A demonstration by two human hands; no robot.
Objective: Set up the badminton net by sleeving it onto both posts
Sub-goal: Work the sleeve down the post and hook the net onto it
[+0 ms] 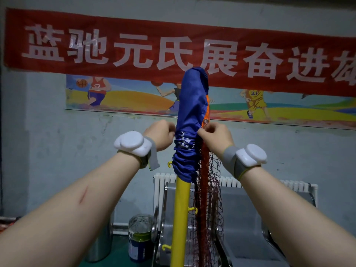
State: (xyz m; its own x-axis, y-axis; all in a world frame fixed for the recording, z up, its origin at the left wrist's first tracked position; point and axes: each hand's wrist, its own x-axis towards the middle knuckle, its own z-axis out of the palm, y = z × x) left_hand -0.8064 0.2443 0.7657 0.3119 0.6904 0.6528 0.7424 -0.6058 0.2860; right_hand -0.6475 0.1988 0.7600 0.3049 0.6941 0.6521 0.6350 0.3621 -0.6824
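Both hands are curled on bunched fabric. The left hand (160,134) seems to grip the blue sleeve (190,112) on its left side, fingertips half hidden, and the right hand (215,137) pinches the seam by the eyelet (206,121). Best to draw both sides down evenly, keeping the mesh (209,189) off the hooks (194,209). The sleeve stands upright along the yellow post (180,218), closed end up, mouth down.
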